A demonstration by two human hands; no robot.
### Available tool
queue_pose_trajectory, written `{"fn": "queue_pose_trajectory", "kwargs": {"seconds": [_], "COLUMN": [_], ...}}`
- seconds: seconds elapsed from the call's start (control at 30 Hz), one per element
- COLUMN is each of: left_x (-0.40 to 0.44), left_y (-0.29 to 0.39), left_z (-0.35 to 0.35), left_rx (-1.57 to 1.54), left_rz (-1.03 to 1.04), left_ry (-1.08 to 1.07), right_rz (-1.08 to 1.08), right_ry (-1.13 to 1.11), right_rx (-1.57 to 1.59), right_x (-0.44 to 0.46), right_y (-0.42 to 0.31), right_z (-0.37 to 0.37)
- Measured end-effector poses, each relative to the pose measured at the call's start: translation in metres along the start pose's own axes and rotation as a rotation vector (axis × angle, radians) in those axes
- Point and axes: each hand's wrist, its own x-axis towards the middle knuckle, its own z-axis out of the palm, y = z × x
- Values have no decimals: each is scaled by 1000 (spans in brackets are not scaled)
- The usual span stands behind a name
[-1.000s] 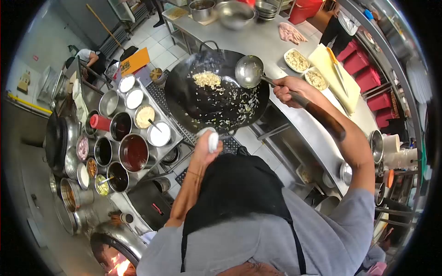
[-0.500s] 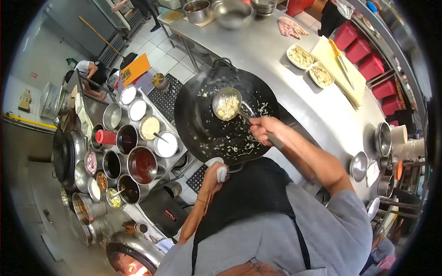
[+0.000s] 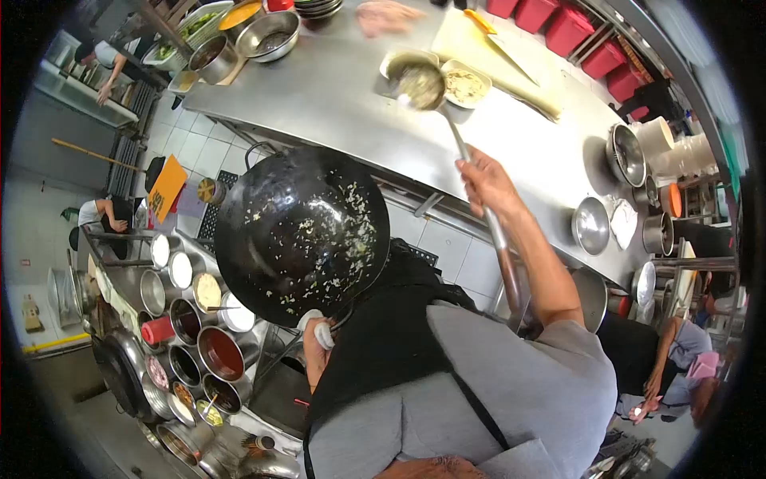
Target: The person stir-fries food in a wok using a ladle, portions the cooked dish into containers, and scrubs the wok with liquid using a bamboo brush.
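My right hand [image 3: 487,182] is wrapped round the handle of a metal ladle [image 3: 420,86], whose blurred bowl holds rice-like food over the steel counter, partly over one white dish [image 3: 391,64]. Beside it stands a second white dish [image 3: 466,84] of pale food. With a folded white cloth [image 3: 323,334] between, my left hand [image 3: 315,351] grips the near handle of a large black wok [image 3: 303,235]. Bits of rice and green are scattered over the wok's inner surface.
A yellow cutting board [image 3: 511,68] bears a knife [image 3: 511,56]. Steel bowls [image 3: 590,225] line the counter's right end. Sauce pots [image 3: 221,353] crowd the left. One co-worker [image 3: 670,359] is at the lower right, another [image 3: 108,60] at the upper left; a third [image 3: 108,217] bends low at the left.
The ladle and my right hand have moved from the wok to the dishes on the counter. The wok, held by my left hand, has come away from the stove side, with less food inside.
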Motion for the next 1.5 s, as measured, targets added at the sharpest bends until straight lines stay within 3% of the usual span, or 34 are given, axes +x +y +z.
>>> {"fn": "queue_pose_trajectory", "kwargs": {"seconds": [0.1,0.33,0.43,0.47,0.6,0.7,0.73,0.83,0.97,1.17,1.27,1.37,1.43,1.5], "left_x": [-2,-11,-20,-27,-46,-53,-57,-73,-84,-94,-105,-123,-144,-160], "left_y": [1,7,4,0,-5,-13,-16,-19,-23,-40,-49,-60,-76,-93], "left_z": [5,10,11,20,41,28,33,49,64,42,24,2,-20,-51], "left_rx": [12,139,-44,-165,-91,-176,-170,-184,-235,-255,-296,-318,-359,-407], "left_rz": [59,54,52,22,70,48,65,91,73,89,121,171,204,246], "left_ry": [-3,68,60,82,298,170,229,341,346,271,147,129,110,23], "right_rz": [-148,-173,-161,-152,-189,-416,-486,-326,-304,-510,-382,-398,-540,-597], "right_ry": [197,248,279,265,303,387,415,393,368,376,347,367,405,341], "right_rx": [-115,-73,-141,-172,-377,-565,-601,-674,-761,-675,-721,-693,-621,-396], "right_x": [43,106,115,115,121,130,131,115,114,124,121,129,156,153], "right_y": [13,56,69,70,82,106,109,84,77,90,76,75,99,78], "right_z": [-45,-112,-123,-130,-143,-153,-153,-144,-144,-152,-148,-147,-160,-143]}}
